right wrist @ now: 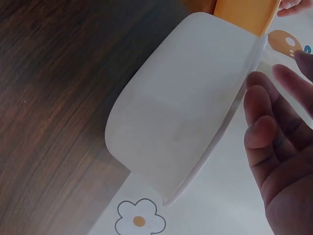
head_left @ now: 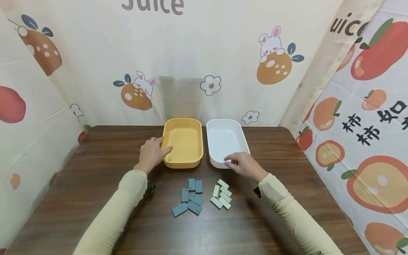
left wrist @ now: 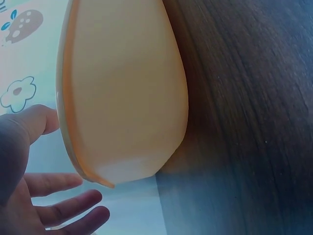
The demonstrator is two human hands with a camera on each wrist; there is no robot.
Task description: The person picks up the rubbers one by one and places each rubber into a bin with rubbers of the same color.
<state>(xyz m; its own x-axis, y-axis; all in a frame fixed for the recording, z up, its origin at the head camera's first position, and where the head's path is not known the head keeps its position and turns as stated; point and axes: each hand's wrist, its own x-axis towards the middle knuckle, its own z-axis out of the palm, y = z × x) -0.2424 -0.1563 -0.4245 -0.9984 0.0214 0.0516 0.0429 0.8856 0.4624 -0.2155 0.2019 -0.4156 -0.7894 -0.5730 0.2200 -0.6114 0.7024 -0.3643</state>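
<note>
Currently has the left hand (head_left: 152, 152) at the left side of a yellow tray (head_left: 182, 141), with fingers extended and apart, and with the thumb lying over the left rim; cannot tell whether pressing on it. Holds the right hand (head_left: 243, 164) over the near right part of a white tray (head_left: 225, 136), with fingers loosely bent and the thumb close to the index finger; cannot tell whether touching the rim. Places both trays side by side at the far edge of a brown wood-grain table (head_left: 261, 226), yellow on the left and white on the right, with a narrow gap between. Shows, on the near side of the yellow tray, six blue-gray blocks (head_left: 196, 199) lying in a loose cluster, and, to the right of these, on the near side of the white tray, six smaller pale green blocks (head_left: 225, 197) grouped tightly. Wears pale sleeves (head_left: 106, 216) to the wrists. Includes, beyond the table, a cream curtain (head_left: 210, 42) printed with rabbits, fruit and flowers.
</note>
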